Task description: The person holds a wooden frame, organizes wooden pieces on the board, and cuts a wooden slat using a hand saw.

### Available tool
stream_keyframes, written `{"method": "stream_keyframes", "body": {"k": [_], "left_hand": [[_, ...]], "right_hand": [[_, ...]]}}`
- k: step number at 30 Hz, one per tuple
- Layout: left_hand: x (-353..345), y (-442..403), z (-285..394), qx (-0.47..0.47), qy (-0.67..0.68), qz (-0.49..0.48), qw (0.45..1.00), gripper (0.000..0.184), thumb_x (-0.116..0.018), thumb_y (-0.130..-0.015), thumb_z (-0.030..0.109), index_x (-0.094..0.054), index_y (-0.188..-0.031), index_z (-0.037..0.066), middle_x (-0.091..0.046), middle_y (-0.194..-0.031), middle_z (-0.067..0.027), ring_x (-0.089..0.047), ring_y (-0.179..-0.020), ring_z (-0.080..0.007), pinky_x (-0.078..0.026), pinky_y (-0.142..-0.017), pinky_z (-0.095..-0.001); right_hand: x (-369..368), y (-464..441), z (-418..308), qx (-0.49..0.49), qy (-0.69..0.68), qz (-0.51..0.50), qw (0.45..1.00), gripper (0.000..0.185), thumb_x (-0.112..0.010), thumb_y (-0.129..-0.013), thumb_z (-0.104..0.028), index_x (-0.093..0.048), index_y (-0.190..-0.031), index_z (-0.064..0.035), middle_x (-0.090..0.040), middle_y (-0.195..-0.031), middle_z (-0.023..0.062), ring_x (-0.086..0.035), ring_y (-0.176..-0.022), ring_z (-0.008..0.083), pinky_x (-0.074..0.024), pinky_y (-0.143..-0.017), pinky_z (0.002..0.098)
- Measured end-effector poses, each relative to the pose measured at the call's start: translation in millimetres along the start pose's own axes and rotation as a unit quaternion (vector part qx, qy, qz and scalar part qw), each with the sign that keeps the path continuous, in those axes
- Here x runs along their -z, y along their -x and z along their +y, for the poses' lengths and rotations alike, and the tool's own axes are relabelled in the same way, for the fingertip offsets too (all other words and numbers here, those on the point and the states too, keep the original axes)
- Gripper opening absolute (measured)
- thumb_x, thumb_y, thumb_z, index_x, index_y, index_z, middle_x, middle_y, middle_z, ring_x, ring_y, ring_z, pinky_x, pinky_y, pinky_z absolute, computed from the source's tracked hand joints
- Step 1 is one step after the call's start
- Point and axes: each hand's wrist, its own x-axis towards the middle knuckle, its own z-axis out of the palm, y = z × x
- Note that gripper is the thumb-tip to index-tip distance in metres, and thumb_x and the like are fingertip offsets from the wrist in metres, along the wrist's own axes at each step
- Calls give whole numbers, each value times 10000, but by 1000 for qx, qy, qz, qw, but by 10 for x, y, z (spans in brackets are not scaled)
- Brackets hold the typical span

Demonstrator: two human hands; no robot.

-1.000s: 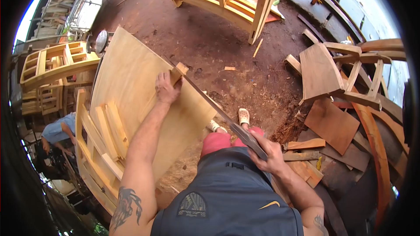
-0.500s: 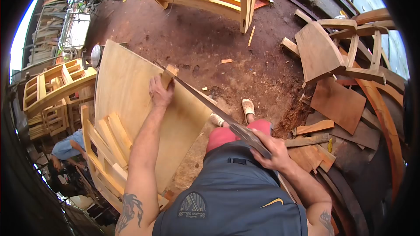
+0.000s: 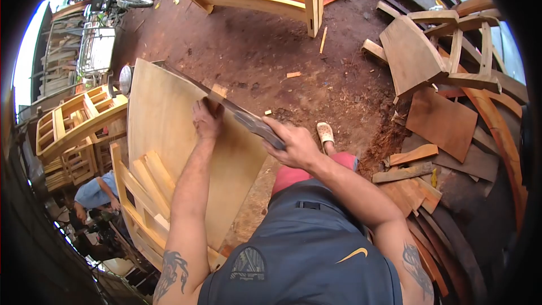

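Note:
My right hand [image 3: 294,144] is closed round the handle of a handsaw [image 3: 240,112]. Its long blade slants up and left, across a small wood block [image 3: 219,90] at the far edge of a plywood-topped bench [image 3: 164,101]. Fingers curled, my left hand [image 3: 208,120] presses on the block from the near side, close to the blade. Part of the block is hidden by the hand and the saw.
Several wood strips [image 3: 152,178] lie on the bench's left part. A slatted wooden frame [image 3: 257,3] stands ahead on the dirt floor. At right are a wooden chair [image 3: 412,56] and offcuts [image 3: 415,155]. Another person's blue sleeve [image 3: 93,193] shows at lower left.
My right hand has pushed the handsaw forward and left, so its blade reaches farther past the block. My left hand stays at nearly the same spot.

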Motion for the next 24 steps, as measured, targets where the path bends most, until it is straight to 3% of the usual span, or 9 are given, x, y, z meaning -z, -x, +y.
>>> {"method": "stream_keyframes", "body": {"k": [6,8,13,16,24], "left_hand": [[10,2,10,7,-13,1,1000,597,-704,-891,529,-593,-1125,-9,-580,-1029,-238,-562,-993,-450,-469,-879,-543],[35,5,24,11,-10,-1,1000,569,-715,-885,501,-593,-1116,-5,-581,-1025,-234,-563,-989,-447,-471,-871,-540],[69,-40,74,0,-12,0,1000,476,-766,-841,379,-598,-1102,18,-591,-1015,-202,-577,-973,-422,-476,-844,-530],[27,-33,69,31,-6,11,999,477,-779,-832,376,-600,-1104,27,-589,-1020,-196,-581,-971,-414,-480,-840,-526],[77,-40,75,45,14,-1,999,519,-768,-838,432,-598,-1115,28,-590,-1051,-203,-584,-1001,-414,-483,-860,-534]], "right_hand": [[1134,1086,-328,-44,-4,-36,998,626,-797,-847,-134,-563,-1418,-26,-759,-946,173,-762,-796,327,-609,-718,397],[1164,1112,-368,-47,-16,-32,998,618,-793,-851,-132,-567,-1416,-26,-761,-940,170,-766,-802,328,-609,-724,393],[120,-13,-29,-64,-46,-19,997,545,-774,-889,-223,-593,-1382,-76,-751,-973,223,-753,-836,383,-594,-735,445],[-21,-208,-24,-44,-49,-3,998,534,-763,-897,-252,-596,-1375,-84,-746,-976,228,-745,-857,397,-593,-737,442],[1203,1004,-428,-44,12,-54,997,610,-789,-845,-88,-575,-1412,-13,-747,-1089,238,-768,-974,363,-612,-815,406]]}}
